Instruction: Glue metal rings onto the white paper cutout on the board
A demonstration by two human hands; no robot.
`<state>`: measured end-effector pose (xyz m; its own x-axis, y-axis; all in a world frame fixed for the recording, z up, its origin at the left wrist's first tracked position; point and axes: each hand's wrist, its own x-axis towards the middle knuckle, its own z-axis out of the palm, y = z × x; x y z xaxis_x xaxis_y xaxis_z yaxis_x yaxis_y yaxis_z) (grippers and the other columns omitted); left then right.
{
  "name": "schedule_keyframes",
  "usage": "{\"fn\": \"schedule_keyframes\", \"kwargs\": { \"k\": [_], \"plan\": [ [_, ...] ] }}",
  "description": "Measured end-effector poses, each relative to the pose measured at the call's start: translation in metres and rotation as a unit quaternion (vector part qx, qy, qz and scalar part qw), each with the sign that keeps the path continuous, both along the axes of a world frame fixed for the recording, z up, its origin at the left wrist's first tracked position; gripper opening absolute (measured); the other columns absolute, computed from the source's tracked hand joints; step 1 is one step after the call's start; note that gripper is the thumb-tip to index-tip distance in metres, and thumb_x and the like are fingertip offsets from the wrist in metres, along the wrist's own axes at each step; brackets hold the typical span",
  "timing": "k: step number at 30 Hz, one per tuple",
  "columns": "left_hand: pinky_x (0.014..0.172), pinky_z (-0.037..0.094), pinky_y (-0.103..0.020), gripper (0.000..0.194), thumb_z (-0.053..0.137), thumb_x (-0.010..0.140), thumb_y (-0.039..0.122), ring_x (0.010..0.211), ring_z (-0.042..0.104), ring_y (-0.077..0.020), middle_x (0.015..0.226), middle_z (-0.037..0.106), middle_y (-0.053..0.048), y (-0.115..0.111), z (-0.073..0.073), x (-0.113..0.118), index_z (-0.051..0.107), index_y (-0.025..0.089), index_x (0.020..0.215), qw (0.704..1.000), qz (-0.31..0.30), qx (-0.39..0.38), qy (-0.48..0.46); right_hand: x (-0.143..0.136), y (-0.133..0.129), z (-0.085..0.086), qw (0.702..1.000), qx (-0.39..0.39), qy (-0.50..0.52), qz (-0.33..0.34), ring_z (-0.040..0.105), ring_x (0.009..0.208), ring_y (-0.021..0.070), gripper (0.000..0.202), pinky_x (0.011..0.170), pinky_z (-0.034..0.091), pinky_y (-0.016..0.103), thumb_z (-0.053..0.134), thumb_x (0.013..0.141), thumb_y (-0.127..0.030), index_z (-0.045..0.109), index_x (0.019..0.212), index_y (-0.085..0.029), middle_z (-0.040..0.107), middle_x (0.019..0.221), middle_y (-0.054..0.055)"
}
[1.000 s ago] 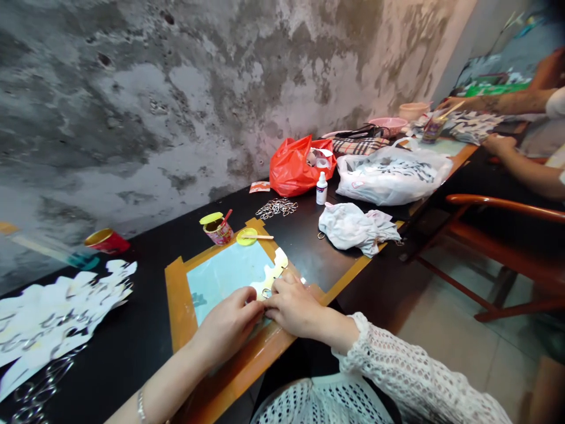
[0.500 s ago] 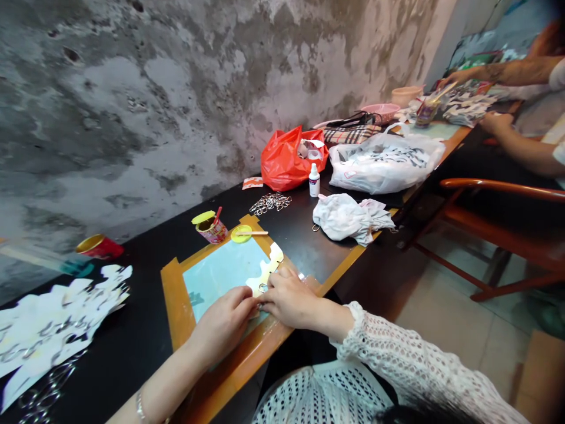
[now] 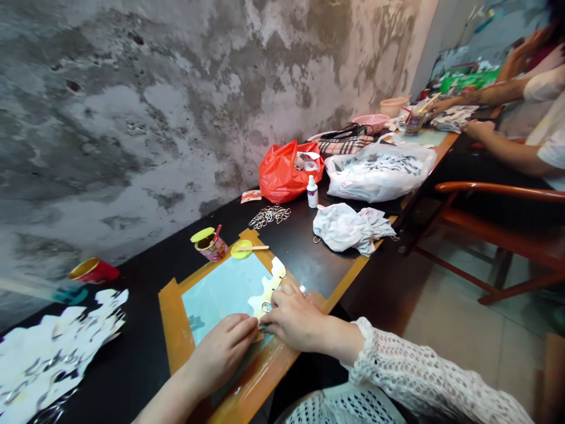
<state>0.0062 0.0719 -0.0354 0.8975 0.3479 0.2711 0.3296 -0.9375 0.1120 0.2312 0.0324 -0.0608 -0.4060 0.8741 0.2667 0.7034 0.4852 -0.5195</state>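
A pale yellow cut-out piece [image 3: 267, 287] with a wavy edge lies on the light blue sheet [image 3: 216, 291], which brown tape borders. Near the piece's lower end shows a small metal ring [image 3: 265, 307]. My left hand [image 3: 225, 344] is closed, its fingertips pinching at that lower end. From the other side my right hand [image 3: 298, 318] closes on the same piece, fingers bent beside the ring. The fingertips of both hands meet there, and what lies under them is hidden. Beyond the sheet's far corner is a yellow lid [image 3: 241, 249] with a flat wooden stick [image 3: 253, 248] across it.
An open can [image 3: 210, 244] stands behind the sheet, near a pile of metal clasps [image 3: 270, 216]. White cut-outs [image 3: 57, 347] spread at left by a red cup [image 3: 93, 271]. Rightward are a crumpled cloth [image 3: 348, 228], white bottle [image 3: 312, 193], red bag [image 3: 282, 176] and white bag [image 3: 379, 174]. Co-workers sit beyond.
The view has shifted slightly, so the table sits lower in the picture. Both hands stay at the lower end of the cut-out piece, with only slight finger movement.
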Motion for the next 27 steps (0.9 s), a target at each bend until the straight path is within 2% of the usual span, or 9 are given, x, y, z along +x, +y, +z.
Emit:
{"fn": "schedule_keyframes", "kwargs": {
  "k": [4, 8, 10, 17, 22, 27],
  "plan": [
    [0.073, 0.053, -0.025, 0.025, 0.042, 0.097, 0.012, 0.082, 0.063, -0.0152, 0.096, 0.068, -0.007, -0.001, 0.005, 0.002, 0.057, 0.016, 0.116, 0.999, -0.009, -0.035, -0.007, 0.000, 0.000, -0.001, 1.000, 0.005, -0.014, 0.002, 0.041, 0.093, 0.0229, 0.019, 0.079, 0.037, 0.034, 0.062, 0.091, -0.039, 0.075, 0.099, -0.029, 0.054, 0.092, 0.005],
    [0.071, 0.052, -0.029, 0.017, 0.050, 0.090, 0.005, 0.080, 0.062, -0.0172, 0.096, 0.070, -0.008, 0.003, 0.005, 0.008, 0.058, 0.016, 0.101, 0.998, -0.068, -0.004, -0.012, 0.001, 0.001, 0.000, 1.000, 0.006, -0.025, 0.008, 0.040, 0.092, 0.0230, 0.018, 0.077, 0.036, 0.034, 0.062, 0.091, -0.038, 0.075, 0.098, -0.027, 0.055, 0.091, 0.005],
    [0.070, 0.052, -0.029, 0.016, 0.051, 0.088, 0.003, 0.079, 0.061, -0.0167, 0.093, 0.069, -0.007, 0.005, 0.005, 0.010, 0.057, 0.017, 0.094, 0.997, -0.070, -0.019, -0.010, 0.001, 0.000, 0.001, 1.000, 0.009, -0.027, 0.009, 0.040, 0.093, 0.0230, 0.018, 0.077, 0.036, 0.034, 0.061, 0.091, -0.036, 0.074, 0.098, -0.026, 0.055, 0.092, 0.005],
    [0.062, 0.048, -0.025, 0.011, 0.050, 0.089, 0.011, 0.070, 0.059, -0.0143, 0.080, 0.063, -0.001, 0.001, 0.006, 0.007, 0.053, 0.020, 0.093, 0.990, 0.027, -0.138, -0.008, 0.001, 0.000, 0.001, 0.999, 0.015, -0.028, 0.015, 0.040, 0.091, 0.0225, 0.017, 0.076, 0.035, 0.033, 0.061, 0.091, -0.037, 0.074, 0.096, -0.027, 0.054, 0.088, 0.005],
    [0.064, 0.049, -0.026, 0.007, 0.049, 0.094, 0.019, 0.069, 0.061, -0.0147, 0.078, 0.063, 0.000, -0.002, -0.002, 0.007, 0.053, 0.022, 0.089, 0.988, 0.077, -0.132, -0.020, 0.001, 0.001, -0.002, 1.000, 0.017, -0.022, 0.009, 0.040, 0.092, 0.0228, 0.017, 0.075, 0.034, 0.032, 0.065, 0.089, -0.038, 0.074, 0.099, -0.029, 0.054, 0.089, 0.005],
    [0.062, 0.047, -0.026, 0.011, 0.048, 0.094, 0.016, 0.066, 0.059, -0.0145, 0.074, 0.061, 0.001, -0.005, -0.005, 0.010, 0.051, 0.022, 0.086, 0.987, 0.095, -0.124, -0.049, 0.000, 0.001, -0.002, 1.000, 0.013, -0.022, 0.004, 0.040, 0.091, 0.0229, 0.019, 0.075, 0.034, 0.033, 0.063, 0.090, -0.040, 0.075, 0.101, -0.029, 0.055, 0.090, 0.005]
  ]
}}
